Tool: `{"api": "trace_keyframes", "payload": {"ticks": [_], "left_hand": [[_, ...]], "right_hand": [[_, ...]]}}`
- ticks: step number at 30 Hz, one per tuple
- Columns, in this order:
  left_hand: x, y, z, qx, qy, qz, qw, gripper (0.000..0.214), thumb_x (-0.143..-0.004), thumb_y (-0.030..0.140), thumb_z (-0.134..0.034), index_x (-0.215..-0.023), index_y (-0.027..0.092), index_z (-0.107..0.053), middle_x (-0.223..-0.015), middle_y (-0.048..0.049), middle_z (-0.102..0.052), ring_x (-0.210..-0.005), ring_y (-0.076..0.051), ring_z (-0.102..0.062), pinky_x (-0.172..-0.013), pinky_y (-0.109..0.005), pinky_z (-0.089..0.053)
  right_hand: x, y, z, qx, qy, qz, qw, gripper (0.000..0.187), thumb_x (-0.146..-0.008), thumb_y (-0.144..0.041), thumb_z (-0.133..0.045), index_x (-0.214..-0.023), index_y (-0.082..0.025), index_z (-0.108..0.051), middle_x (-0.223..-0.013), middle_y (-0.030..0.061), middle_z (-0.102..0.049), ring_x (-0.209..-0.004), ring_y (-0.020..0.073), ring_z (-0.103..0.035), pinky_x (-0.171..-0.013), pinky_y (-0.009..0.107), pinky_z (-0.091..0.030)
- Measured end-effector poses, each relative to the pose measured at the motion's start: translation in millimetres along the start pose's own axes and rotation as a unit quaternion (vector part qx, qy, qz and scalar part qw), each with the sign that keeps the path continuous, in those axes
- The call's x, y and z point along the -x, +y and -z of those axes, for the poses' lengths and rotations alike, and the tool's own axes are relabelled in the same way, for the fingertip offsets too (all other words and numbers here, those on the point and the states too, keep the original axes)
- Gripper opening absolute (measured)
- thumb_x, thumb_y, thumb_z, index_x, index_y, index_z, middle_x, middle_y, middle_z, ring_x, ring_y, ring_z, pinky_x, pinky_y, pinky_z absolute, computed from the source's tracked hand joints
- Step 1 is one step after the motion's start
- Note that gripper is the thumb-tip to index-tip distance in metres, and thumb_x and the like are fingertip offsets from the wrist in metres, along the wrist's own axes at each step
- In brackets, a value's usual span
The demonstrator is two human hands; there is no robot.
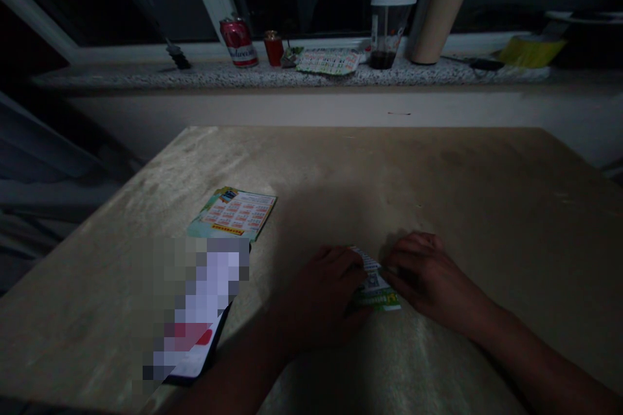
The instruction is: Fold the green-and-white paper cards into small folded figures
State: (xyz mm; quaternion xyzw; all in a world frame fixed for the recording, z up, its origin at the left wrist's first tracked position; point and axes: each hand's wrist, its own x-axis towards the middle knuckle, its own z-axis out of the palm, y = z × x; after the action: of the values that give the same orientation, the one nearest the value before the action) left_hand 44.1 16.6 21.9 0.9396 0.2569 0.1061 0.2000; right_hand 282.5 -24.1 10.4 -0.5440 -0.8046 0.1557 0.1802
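Observation:
A small printed card [378,300] with white, green and a square code on it lies on the table between my hands. My left hand [326,292] has its fingers curled over the card's left side, holding it against the table. At the upper right edge of the card, my right hand [428,275] is closed in a pinch, its fingertips partly hidden. Up to the left lies a stack of similar cards [238,213], with rows of orange print on top. A lit phone [192,363], its screen blurred out, rests left of my left forearm.
The table [467,181] reaches a windowsill [204,78]. On the sill stand a red beer can [239,42], a red lighter-like object [274,50], more printed cards [328,61], a lidded cup with a straw [387,29], a cardboard tube [445,6] and a yellow roll [531,50].

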Motion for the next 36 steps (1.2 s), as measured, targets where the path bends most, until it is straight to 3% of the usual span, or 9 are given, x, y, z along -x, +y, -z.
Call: {"api": "trace_keyframes", "payload": {"ticks": [7, 14, 24, 28, 32, 36], "left_hand": [[-6.0, -0.2, -6.6, -0.032, 0.036, 0.017, 0.999, 0.019, -0.094, 0.022, -0.064, -0.112, 0.015, -0.067, -0.115, -0.0091, -0.067, -0.110, -0.025, -0.059, -0.101, -0.043, -0.049], [-5.7, 3.8, -5.9, -0.111, -0.008, 0.008, 0.994, 0.027, -0.097, 0.018, -0.059, -0.123, 0.021, -0.065, -0.122, -0.0098, -0.063, -0.110, -0.028, -0.060, -0.097, -0.046, -0.051], [-0.3, 14.9, -27.0, -0.186, 0.007, 0.001, 0.982, 0.038, -0.102, 0.024, -0.051, -0.139, 0.029, -0.055, -0.135, -0.0181, -0.058, -0.123, -0.036, -0.058, -0.097, -0.053, -0.050], [2.2, 21.5, -33.3, -0.208, 0.016, 0.000, 0.978, 0.040, -0.102, 0.024, -0.051, -0.142, 0.022, -0.053, -0.137, -0.0170, -0.059, -0.127, -0.036, -0.057, -0.103, -0.054, -0.047], [2.3, 29.8, -38.8, -0.210, 0.020, -0.055, 0.976, 0.038, -0.102, 0.019, -0.047, -0.138, 0.010, -0.055, -0.137, -0.0157, -0.060, -0.124, -0.031, -0.058, -0.105, -0.046, -0.046], [2.4, 35.0, -41.8, -0.224, 0.032, -0.088, 0.970, 0.033, -0.102, 0.021, -0.047, -0.130, 0.011, -0.062, -0.131, -0.0142, -0.063, -0.116, -0.034, -0.059, -0.100, -0.051, -0.047]], "right_hand": [[-2.3, -0.6, -6.9, -0.035, 0.015, -0.013, 0.999, 0.005, -0.091, -0.020, -0.066, -0.087, -0.023, -0.068, -0.086, 0.0020, -0.070, -0.091, 0.0237, -0.064, -0.088, 0.043, -0.040], [1.7, 17.7, -2.5, -0.023, 0.019, -0.024, 0.999, 0.005, -0.089, -0.026, -0.071, -0.093, -0.028, -0.072, -0.103, 0.0051, -0.071, -0.103, 0.0283, -0.063, -0.093, 0.049, -0.041], [0.6, 17.2, -11.9, -0.010, 0.066, -0.082, 0.994, 0.004, -0.081, -0.026, -0.076, -0.082, -0.026, -0.072, -0.133, 0.0096, -0.060, -0.128, 0.0381, -0.051, -0.099, 0.061, -0.038], [-2.1, 17.2, -13.0, -0.013, 0.072, -0.107, 0.992, 0.010, -0.075, -0.026, -0.081, -0.076, -0.026, -0.072, -0.135, 0.0084, -0.060, -0.129, 0.0387, -0.052, -0.102, 0.064, -0.037], [-5.6, 20.0, -12.5, -0.039, 0.078, -0.104, 0.991, 0.011, -0.072, -0.022, -0.083, -0.073, -0.025, -0.072, -0.133, 0.0085, -0.061, -0.127, 0.0367, -0.055, -0.103, 0.062, -0.039], [-13.6, 25.3, -11.6, -0.092, 0.062, -0.069, 0.991, 0.009, -0.075, -0.022, -0.080, -0.073, -0.024, -0.072, -0.128, 0.0088, -0.062, -0.125, 0.0329, -0.058, -0.099, 0.054, -0.046]]}}
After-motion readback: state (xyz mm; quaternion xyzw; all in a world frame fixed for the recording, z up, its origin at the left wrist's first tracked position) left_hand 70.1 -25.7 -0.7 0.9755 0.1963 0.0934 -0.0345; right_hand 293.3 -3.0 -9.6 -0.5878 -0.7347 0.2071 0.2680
